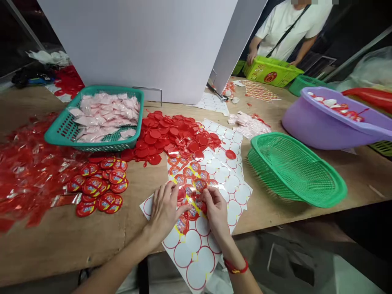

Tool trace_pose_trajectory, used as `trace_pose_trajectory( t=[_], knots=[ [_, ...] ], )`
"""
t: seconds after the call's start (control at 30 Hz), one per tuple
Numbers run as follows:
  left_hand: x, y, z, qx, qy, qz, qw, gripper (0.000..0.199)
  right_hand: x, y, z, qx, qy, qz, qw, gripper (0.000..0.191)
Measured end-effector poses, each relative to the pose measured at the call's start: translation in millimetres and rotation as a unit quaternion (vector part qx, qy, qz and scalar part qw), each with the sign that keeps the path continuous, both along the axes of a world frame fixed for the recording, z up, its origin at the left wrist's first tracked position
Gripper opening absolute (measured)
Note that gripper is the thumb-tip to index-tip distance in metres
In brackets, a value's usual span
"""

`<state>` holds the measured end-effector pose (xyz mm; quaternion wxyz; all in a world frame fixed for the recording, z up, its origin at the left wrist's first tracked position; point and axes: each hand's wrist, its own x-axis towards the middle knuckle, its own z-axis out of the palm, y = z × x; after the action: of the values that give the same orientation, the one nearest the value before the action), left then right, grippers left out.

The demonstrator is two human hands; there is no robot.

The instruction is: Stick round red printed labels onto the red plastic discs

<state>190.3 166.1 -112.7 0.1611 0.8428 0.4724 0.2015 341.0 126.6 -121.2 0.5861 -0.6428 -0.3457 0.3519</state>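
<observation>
A sheet of round red stickers (183, 223) lies near the table's front edge, its lower part showing bare white circles. My left hand (165, 206) rests on the sheet's left side, fingers bent and thumb stretched toward the right. On the right side, my right hand (216, 206) has thumb and forefinger pinched at a sticker's edge; what is between them is too small to make out. Just beyond lies a heap of red plastic discs (174, 132). Left of my hands sits a pile of discs bearing printed stickers (99, 185).
A teal basket (141, 118) with pink-white packets stands back left, beside clear-wrapped red pieces (27, 171). On the right are a green basket (294, 167) and a purple basin (321, 122). A white panel (137, 49) rises behind. Another person (284, 32) holds a yellow-green basket (269, 71).
</observation>
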Motion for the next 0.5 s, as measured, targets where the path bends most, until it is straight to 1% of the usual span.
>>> trace_pose_trajectory(
  t=[0.07,0.1,0.17,0.2,0.27,0.33,0.4,0.5],
  knots=[
    [1,-1,-1.8,-0.005,-0.002,0.0,1.0,0.051,6,5,5.3,-0.023,-0.056,0.088,0.994,0.021],
    [1,0,-2.4,-0.007,-0.008,-0.001,1.0,0.056,9,9,8.1,-0.032,-0.089,0.14,0.986,0.02],
    [0,2,-3.7,-0.007,-0.023,0.0,1.0,0.065,12,18,13.4,-0.035,-0.169,0.23,0.958,0.018],
    [0,3,-4.2,-0.006,-0.029,0.005,1.0,0.068,12,22,15.7,-0.029,-0.211,0.26,0.942,0.017],
    [-1,3,-5.4,-0.006,-0.038,0.015,0.999,0.076,11,30,18.6,-0.012,-0.28,0.293,0.914,0.017],
    [-1,3,-6.4,-0.01,-0.043,0.021,0.999,0.082,9,35,19.3,-0.003,-0.316,0.315,0.895,0.017],
    [0,2,-7.3,-0.014,-0.048,0.022,0.999,0.085,7,36,18.0,-0.001,-0.329,0.327,0.886,0.017],
    [1,2,-7.9,-0.022,-0.05,0.021,0.998,0.085,6,37,14.6,0.005,-0.337,0.333,0.881,0.015]
  ],
)
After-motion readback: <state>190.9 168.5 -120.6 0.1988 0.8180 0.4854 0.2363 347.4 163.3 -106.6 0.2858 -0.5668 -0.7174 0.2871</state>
